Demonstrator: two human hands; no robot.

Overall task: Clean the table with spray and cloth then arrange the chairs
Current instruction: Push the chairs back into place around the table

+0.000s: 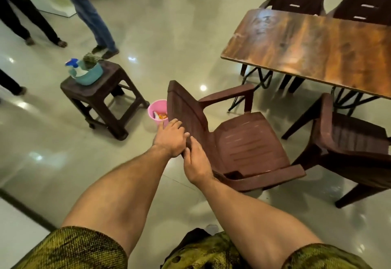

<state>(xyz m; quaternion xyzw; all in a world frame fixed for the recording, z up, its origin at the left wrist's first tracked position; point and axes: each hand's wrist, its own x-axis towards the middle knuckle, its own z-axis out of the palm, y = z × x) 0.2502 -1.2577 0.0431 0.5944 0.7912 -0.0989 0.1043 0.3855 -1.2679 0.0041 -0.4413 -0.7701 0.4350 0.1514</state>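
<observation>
You see a warm, fairly dim indoor scene lit from overhead — small white lamp reflections dot the glossy floor. Glare washes across the wooden table top, and soft shadows pool under the stool. The people at upper left are smeared by blur, and straight lines bow outward near the edges — wide-angle distortion.

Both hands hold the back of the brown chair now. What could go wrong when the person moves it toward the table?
1. The pink bucket stands on the floor right behind the chair; a backward swing could tip it.
2. The left hand and right hand grip only one edge of the backrest, so the chair may twist.
3. The second chair stands close, so armrests could collide near the table.
</observation>
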